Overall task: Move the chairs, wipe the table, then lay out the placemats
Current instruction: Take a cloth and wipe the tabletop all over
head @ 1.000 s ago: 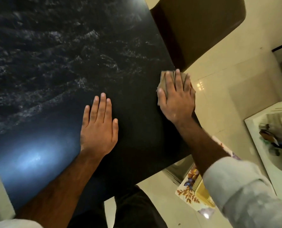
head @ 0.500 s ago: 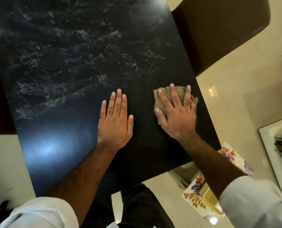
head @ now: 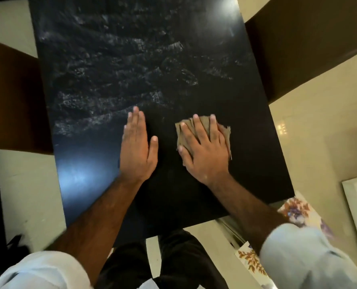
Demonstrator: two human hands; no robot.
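While the left hand [head: 137, 151] lies flat on the black tabletop [head: 131, 59], fingers straight and together, the right hand [head: 204, 152] presses a tan cloth [head: 225, 133] down just beside it, fingers spread. Pale streaks cover the far half. Brown chairs [head: 298, 44] flank both sides; a floral placemat [head: 296, 209] shows past the near right corner.

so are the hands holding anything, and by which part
Nothing gripped: the right hand presses flat on the middle of the cloth; the left hand holds nothing.
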